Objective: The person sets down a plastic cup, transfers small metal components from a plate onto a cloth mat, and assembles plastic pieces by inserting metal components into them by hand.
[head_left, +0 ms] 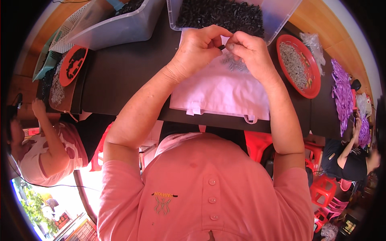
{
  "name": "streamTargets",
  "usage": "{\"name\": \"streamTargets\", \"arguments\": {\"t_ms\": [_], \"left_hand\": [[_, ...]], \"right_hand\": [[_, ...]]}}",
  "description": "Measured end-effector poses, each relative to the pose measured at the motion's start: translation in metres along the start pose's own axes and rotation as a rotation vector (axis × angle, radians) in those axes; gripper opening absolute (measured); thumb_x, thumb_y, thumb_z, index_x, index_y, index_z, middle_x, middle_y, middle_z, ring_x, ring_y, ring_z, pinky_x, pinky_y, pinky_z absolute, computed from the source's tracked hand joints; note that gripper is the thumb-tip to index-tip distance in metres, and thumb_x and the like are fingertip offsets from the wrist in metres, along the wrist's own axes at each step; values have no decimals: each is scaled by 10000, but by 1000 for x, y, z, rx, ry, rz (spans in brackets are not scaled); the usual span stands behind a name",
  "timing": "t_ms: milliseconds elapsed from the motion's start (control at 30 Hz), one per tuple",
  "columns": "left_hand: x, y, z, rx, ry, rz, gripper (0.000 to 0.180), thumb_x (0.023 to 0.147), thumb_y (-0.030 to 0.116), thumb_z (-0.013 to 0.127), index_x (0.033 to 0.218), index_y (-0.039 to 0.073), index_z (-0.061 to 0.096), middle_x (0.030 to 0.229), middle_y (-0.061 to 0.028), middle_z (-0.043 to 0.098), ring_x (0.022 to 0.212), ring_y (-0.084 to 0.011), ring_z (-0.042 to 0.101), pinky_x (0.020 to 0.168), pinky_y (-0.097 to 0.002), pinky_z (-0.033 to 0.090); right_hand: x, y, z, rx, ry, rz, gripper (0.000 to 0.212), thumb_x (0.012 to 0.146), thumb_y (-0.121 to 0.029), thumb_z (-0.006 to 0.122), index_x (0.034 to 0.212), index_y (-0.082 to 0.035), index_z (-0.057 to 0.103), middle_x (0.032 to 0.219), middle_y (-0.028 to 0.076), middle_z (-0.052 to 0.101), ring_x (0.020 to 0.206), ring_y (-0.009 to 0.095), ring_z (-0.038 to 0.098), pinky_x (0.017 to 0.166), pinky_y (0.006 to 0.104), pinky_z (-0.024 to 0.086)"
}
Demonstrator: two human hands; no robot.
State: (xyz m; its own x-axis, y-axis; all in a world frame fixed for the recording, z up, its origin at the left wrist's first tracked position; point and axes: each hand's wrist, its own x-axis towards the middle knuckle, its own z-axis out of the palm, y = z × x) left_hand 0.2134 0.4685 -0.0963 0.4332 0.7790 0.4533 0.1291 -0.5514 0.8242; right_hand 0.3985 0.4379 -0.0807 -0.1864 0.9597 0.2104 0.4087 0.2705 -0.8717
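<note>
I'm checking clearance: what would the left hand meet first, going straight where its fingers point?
Probably the right hand, whose fingers lie just ahead; whether they already touch is unclear.

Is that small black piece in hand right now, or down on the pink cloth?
In hand: the small black piece shows at the fingertips of the left hand. Whether the right hand also grips it, I cannot tell.

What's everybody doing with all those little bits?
The person's left hand pinches a small black piece. The right hand is close beside it; whether it holds anything is too hard to see. Both are over a pink cloth on a dark table. Beyond is a see-through bin of black pieces; to the right, a red plate holds little silvery bits.
</note>
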Motion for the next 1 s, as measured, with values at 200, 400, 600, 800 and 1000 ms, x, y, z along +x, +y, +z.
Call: {"name": "streamTargets", "arguments": {"t_ms": [200,400,600,800,1000], "left_hand": [[-1,1,-3,-104,-33,-74,423,716,-78,649,1115,61,663,794,23,583,713,-41,544,669,-191,477],[-1,6,-4,-28,-40,-19,414,731,-80,648,1116,71,665,805,15,597,740,-50,564,699,-200,490],[-1,2,-2,-92,-16,-14,318,779,-66,662,1079,37,664,884,-7,659,784,-61,600,730,-206,500],[0,2,0,-204,-3,-110,255,794,-73,664,1034,14,677,861,-21,673,757,-75,610,636,-215,514],[0,7,1,-347,21,-223,255,766,-89,677,1006,-6,667,848,-39,663,730,-82,599,564,-226,505]], "right_hand": [[0,-1,3,-9,-11,-85,134,842,-107,625,830,26,619,640,51,569,594,96,509,554,277,409],[-1,-3,0,116,-28,46,153,851,-140,637,810,7,630,628,17,552,570,84,490,515,251,385],[0,-9,-5,222,-56,154,175,876,-195,630,827,-27,629,626,-9,524,549,78,496,492,218,364],[-1,-8,-2,239,-22,179,193,883,-229,627,822,-47,614,637,-11,532,548,72,505,493,208,369],[-1,-8,7,266,85,137,184,889,-216,628,814,-49,606,649,-13,540,556,67,505,506,211,387]]}}
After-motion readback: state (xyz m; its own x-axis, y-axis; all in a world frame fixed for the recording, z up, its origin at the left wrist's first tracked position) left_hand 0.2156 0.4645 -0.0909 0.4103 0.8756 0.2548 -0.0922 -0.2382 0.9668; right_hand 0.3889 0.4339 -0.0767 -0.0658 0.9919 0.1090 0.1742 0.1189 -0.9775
